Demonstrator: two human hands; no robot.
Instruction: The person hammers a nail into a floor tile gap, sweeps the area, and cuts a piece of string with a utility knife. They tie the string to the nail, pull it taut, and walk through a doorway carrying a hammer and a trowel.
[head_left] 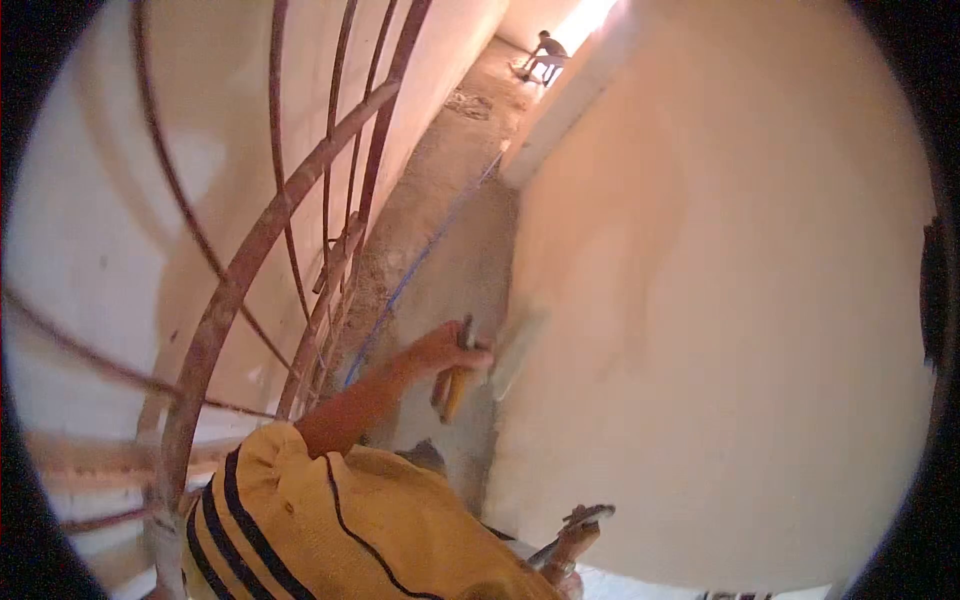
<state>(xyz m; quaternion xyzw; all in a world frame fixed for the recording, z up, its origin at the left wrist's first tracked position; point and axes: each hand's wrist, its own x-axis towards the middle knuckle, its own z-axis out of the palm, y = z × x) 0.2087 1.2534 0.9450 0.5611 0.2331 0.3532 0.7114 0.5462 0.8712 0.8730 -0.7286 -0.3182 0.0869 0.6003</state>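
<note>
My left hand reaches forward along the right-hand wall, fingers wrapped around a hand tool with a yellow-brown handle. Its dark end sticks up above the fist. A pale, blurred streak lies between this hand and the plastered wall. Lower down and close to my body, my right hand is closed on a grey flat tool, whose exact kind I cannot tell. The yellow shirt with black stripes covers my torso and upper arm.
A curved rusty metal railing rises on my left before a pale wall. A blue hose or cord runs along the dirty passage floor. Another person bends down at the far end, by bright light.
</note>
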